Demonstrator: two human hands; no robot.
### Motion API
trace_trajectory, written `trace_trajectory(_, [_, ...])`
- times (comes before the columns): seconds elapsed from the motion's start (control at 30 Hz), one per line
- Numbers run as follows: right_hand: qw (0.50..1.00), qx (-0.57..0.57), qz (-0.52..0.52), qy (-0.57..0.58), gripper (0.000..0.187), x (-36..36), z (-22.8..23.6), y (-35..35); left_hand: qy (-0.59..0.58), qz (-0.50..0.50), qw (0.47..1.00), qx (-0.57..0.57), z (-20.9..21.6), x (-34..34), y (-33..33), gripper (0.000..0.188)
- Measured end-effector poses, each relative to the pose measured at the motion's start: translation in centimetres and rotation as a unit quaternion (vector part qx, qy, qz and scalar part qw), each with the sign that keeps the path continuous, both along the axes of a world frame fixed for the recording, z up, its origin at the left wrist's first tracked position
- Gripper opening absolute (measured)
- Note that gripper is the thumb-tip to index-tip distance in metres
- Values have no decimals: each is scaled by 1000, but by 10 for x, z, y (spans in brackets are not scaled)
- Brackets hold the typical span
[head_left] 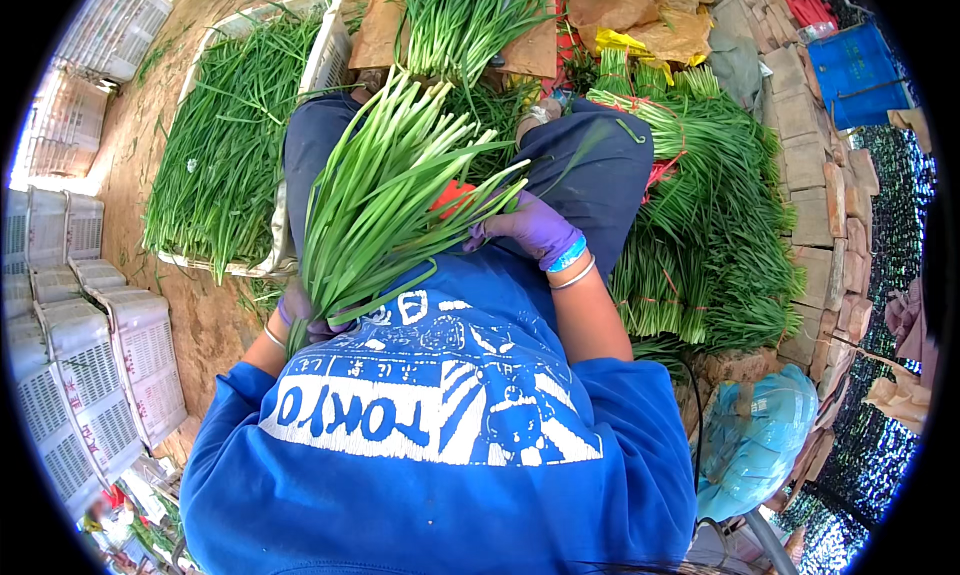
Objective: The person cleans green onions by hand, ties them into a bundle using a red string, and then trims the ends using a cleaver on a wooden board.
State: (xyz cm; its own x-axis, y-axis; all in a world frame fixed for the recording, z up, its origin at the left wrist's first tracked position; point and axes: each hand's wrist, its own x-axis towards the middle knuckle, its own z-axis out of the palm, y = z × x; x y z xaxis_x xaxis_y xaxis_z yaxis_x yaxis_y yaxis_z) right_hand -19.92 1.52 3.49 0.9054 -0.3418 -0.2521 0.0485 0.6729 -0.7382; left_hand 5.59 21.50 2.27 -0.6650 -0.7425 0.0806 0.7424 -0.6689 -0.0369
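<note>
A loose bunch of Chinese chives lies slantwise over my lap, pale stem ends up and away, green leaves toward my left side. My left hand, in a purple glove, is wrapped round the leaf end; the leaves partly cover its fingers. At the bunch's right edge my right hand, gloved in purple with a blue cuff, pinches a few stalks with its fingers closed. A small red thing shows behind the stalks near that hand; its kind is hidden.
More chives lie on a board ahead of me. A white crate heaped with chives stands at left. Tied chive bundles are stacked at right, beside a brick edging. White crates line the far left; a blue bag sits at lower right.
</note>
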Motion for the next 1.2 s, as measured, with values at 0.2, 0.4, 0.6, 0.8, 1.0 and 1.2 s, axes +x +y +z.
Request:
trace_trajectory(0.2, [968,-222,113,-43,16,-3,7,-6,-2,-2,1000,5,-2,0,1,59])
trace_trajectory(0.4, [987,-127,102,8,17,4,17,0,-3,-7,1000,1,-3,1,-2,59])
trace_trajectory(0.6, [997,-20,77,16,31,22,17,8,-8,-9,1000,-2,-5,2,-2,60])
trace_trajectory(0.8, [998,-4,44,42,27,33,-9,18,-18,-14,1000,-5,-6,2,-3,61])
trace_trajectory(1.0, [993,56,-83,59,22,47,-28,28,-22,-17,1000,-7,-7,3,-3,61])
trace_trajectory(1.2, [986,8,-166,-18,24,44,-39,21,-20,-14,1000,-10,-7,1,-5,62])
